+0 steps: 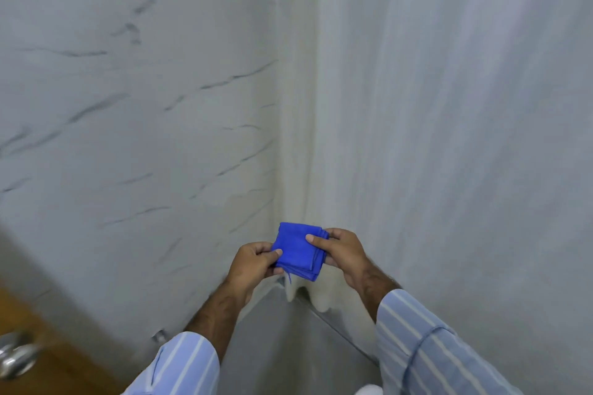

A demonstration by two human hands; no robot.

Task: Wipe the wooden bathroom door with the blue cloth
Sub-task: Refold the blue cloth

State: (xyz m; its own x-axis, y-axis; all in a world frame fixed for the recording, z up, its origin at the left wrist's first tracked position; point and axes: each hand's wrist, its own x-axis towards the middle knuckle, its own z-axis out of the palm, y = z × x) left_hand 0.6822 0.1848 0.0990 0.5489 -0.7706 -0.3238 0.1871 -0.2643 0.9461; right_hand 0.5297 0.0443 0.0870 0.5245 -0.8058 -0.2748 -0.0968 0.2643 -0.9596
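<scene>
Here, the left hand (253, 261) and right hand (341, 252) pinch a folded blue cloth (298, 252) between them, flat face upward, well right of the wooden door (38, 340).

cloth (298, 250) solid blue; sleeves (423, 340) light blue, white stripes; wall (128, 106) white marble, grey veins; door (41, 359) brown wood

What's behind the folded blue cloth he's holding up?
Behind the blue cloth, held by the left hand and right hand, hangs a pale curtain beside the marbled wall. The corner strip right behind the cloth is covered.
</scene>
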